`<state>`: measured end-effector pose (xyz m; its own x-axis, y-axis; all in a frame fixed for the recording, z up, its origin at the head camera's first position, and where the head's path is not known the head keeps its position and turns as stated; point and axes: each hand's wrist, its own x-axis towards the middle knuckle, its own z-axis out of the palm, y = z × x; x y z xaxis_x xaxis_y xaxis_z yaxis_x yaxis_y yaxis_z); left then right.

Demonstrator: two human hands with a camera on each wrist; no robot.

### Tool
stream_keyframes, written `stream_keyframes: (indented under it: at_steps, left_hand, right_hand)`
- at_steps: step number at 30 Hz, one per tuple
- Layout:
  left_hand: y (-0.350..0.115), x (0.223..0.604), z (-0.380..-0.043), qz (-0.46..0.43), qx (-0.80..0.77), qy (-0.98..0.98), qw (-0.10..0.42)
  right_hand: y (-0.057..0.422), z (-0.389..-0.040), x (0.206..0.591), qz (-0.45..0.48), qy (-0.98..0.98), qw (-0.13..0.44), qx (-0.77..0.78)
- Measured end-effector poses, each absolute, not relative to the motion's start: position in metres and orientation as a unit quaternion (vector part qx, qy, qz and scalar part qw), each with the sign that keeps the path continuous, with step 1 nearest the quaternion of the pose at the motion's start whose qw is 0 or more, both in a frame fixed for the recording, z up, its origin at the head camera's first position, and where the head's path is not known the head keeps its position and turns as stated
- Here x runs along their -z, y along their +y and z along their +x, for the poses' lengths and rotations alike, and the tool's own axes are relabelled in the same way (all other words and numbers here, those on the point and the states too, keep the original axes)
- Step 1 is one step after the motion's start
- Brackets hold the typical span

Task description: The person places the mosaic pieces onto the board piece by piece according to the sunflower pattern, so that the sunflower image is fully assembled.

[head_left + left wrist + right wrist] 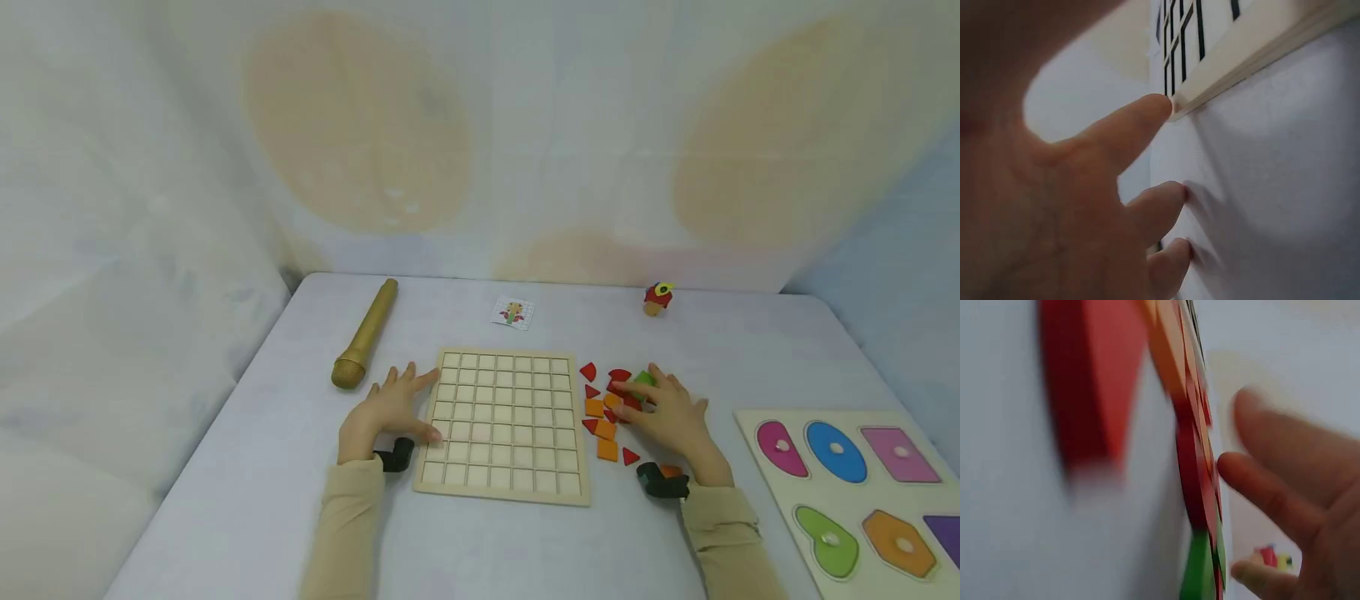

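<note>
A pale wooden grid board (504, 425) lies flat on the table with bare squares. My left hand (386, 412) spreads at its left edge, thumb and index finger touching the frame; in the left wrist view a fingertip (1159, 106) meets the board's corner while other fingers rest on the cloth. Over a loose pile of flat pieces hovers my right hand (671, 417), fingers extended and nothing gripped. Under and beside it lie orange squares (607, 450), red triangles (630, 457), red quarter-rounds (588, 372) and a green piece (643, 380). Some pieces are hidden beneath the hand.
A gold microphone (365, 333) lies left of the board. Behind the board are a small picture card (513, 312) and a red bird figure (657, 298). A knobbed shape puzzle (817, 483) occupies the right side. Fabric walls enclose the table.
</note>
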<state>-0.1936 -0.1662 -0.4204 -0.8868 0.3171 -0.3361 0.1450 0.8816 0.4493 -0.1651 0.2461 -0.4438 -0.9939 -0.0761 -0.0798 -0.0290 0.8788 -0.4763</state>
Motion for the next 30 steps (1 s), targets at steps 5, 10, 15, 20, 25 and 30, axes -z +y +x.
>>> stream_keyframes:
  at_steps: [5, 10, 15, 20, 25, 30]
  left_hand:
    - [-0.168, 0.424, -0.192, 0.131, -0.185, 0.950, 0.215]
    - [-0.165, 0.424, -0.194, 0.129, -0.188, 0.951, 0.210]
    - [-0.161, 0.429, -0.197, 0.155, -0.195, 0.945, 0.210]
    - [-0.160, 0.431, -0.199, 0.176, -0.210, 0.939, 0.209]
    - [-0.159, 0.432, -0.201, 0.178, -0.209, 0.939, 0.209]
    - [-0.157, 0.434, -0.199, 0.168, -0.210, 0.939, 0.212]
  right_hand:
    - [0.232, -0.169, 0.443, -0.034, 0.972, 0.028, 0.230]
    - [0.230, -0.171, 0.438, -0.021, 0.974, 0.027, 0.225]
    - [0.227, -0.172, 0.434, 0.009, 0.976, 0.034, 0.217]
    - [0.215, -0.175, 0.432, 0.011, 0.978, 0.033, 0.207]
    - [0.206, -0.176, 0.427, 0.016, 0.982, 0.020, 0.187]
    - [0.202, -0.175, 0.420, 0.012, 0.969, 0.049, 0.242]
